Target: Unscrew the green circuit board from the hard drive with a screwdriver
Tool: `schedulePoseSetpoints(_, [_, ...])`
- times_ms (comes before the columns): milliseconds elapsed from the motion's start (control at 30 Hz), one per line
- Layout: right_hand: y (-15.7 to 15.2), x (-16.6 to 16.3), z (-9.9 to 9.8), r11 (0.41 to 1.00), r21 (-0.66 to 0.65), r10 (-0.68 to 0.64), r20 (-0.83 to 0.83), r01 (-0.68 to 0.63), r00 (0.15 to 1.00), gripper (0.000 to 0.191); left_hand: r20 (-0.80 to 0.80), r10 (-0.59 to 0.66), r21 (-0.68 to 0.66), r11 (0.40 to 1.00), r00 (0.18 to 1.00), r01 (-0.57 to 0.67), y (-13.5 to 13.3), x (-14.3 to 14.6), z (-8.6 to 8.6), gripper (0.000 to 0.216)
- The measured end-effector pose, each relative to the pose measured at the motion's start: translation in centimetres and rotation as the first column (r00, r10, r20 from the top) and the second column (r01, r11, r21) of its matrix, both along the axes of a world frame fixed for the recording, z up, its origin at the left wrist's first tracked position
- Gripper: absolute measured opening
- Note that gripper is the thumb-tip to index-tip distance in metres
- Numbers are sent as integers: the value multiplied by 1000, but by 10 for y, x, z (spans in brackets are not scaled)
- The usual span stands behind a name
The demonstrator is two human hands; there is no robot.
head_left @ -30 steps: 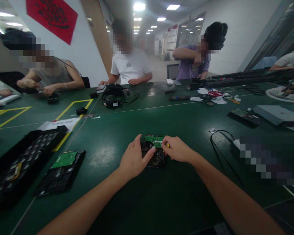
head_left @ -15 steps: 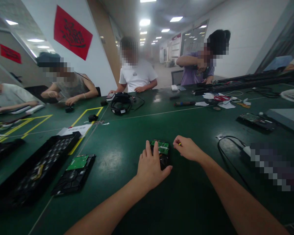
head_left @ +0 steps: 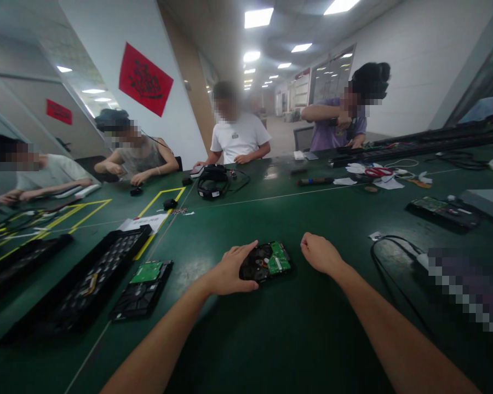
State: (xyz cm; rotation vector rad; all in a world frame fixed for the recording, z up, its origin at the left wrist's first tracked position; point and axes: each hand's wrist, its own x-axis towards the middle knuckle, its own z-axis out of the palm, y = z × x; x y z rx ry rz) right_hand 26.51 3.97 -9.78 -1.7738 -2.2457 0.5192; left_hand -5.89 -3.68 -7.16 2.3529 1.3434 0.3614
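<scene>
A hard drive (head_left: pixel 264 261) lies on the green table in front of me, its dark metal underside and green circuit board facing up. My left hand (head_left: pixel 233 269) grips the drive's left end, thumb along the near edge and fingers along the far edge. Just right of the drive, and apart from it, my right hand (head_left: pixel 319 253) is closed above the table. Whatever its curled fingers hold is hidden from this side. A second hard drive (head_left: pixel 142 289), also board side up, rests to the left.
Long black trays (head_left: pixel 86 284) lie at the left. Another drive (head_left: pixel 442 212), a grey box (head_left: pixel 488 205) and a black cable (head_left: pixel 388 284) are at the right. A black headset (head_left: pixel 211 181) and a screwdriver (head_left: pixel 315 181) lie farther back. Several people sit across the table.
The hard drive has turned so its board end points right. My left hand has shifted from over it to its left end. The yellow bit in my right fingers no longer shows.
</scene>
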Motion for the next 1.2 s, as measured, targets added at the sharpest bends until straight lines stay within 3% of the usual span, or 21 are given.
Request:
schedulePoseSetpoints(133, [-1, 1, -1, 999, 37, 24, 1, -24, 1000, 18, -55, -90, -13, 996, 994, 90, 4, 10, -1, 125])
schedulePoseSetpoints(267, [0, 1, -2, 995, 85, 60, -8, -59, 998, 18, -89, -75, -29, 997, 993, 73, 11, 24, -4, 139])
schedulePoseSetpoints(467, [-5, -3, 7, 973, 156, 186, -74, -173, 980, 17, -201, -163, -26, 987, 966, 161, 30, 17, 3, 147])
schedulePoseSetpoints(600, [-13, -7, 18, 934, 250, 294, -137, -255, 946, 15, -183, -84, 89, 991, 979, 102, 9, 30, -3, 151])
schedulePoseSetpoints(800, [-20, -15, 22, 891, 289, 390, -100, -349, 915, 11, 95, 80, 372, 922, 992, -110, -45, 75, -33, 112])
schedulePoseSetpoints(900, [-23, -21, 22, 892, 258, 398, -62, -370, 915, 10, 123, 43, 388, 918, 991, -88, -51, 82, -38, 97])
schedulePoseSetpoints(1033, [-26, -25, 24, 893, 230, 399, -13, -386, 917, 10, 67, 27, 406, 912, 997, -52, -46, 76, -32, 68])
schedulePoseSetpoints(1200, [-26, -25, 24, 906, 227, 366, 6, -357, 931, 11, -29, -30, 430, 902, 999, 40, -43, 65, -28, 56])
